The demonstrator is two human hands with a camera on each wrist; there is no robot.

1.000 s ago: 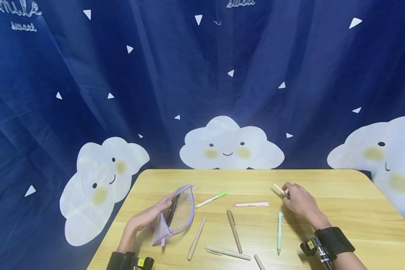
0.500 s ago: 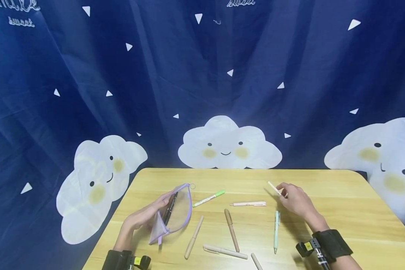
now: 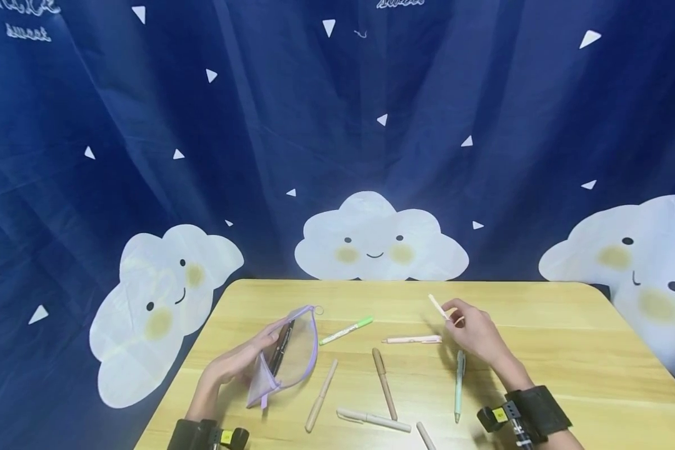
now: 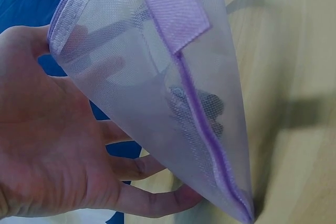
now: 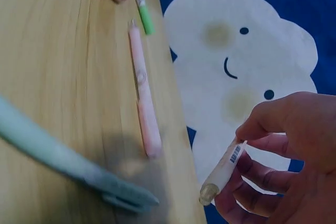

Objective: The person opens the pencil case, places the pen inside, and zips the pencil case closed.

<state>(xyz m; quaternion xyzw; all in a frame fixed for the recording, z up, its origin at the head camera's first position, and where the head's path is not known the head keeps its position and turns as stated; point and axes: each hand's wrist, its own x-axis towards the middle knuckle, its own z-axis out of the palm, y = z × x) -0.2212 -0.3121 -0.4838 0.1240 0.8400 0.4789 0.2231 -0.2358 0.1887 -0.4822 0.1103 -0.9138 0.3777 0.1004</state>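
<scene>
My left hand (image 3: 240, 359) holds a lilac mesh pencil case (image 3: 299, 365) at the table's left side, its zipped mouth spread open to the right. Black pens (image 3: 282, 350) show inside it. In the left wrist view the thumb is at the case's rim, and fingers show through the mesh (image 4: 131, 98). On the right, my right hand (image 3: 475, 331) pinches a slim white pen (image 5: 226, 169) between thumb and fingers, raised over the table. A barcode label and a tan end show on that pen. Nearest below this hand lie a mint-green pen (image 3: 458, 394) and a pink pen (image 3: 412, 340).
Between the hands, a green-capped marker (image 3: 345, 331), a brown pen (image 3: 384, 382), a tan pen (image 3: 321, 397) and a beige capped pen (image 3: 374, 420) lie scattered on the wooden table (image 3: 585, 350). Another beige pen (image 3: 425, 436) is cut off by the view's bottom edge. A blue cloud-print curtain (image 3: 337, 125) hangs behind.
My right hand has lifted the white pen and moved it left, towards the pink pen. The left hand keeps its hold on the pencil case. The head view has shifted slightly.
</scene>
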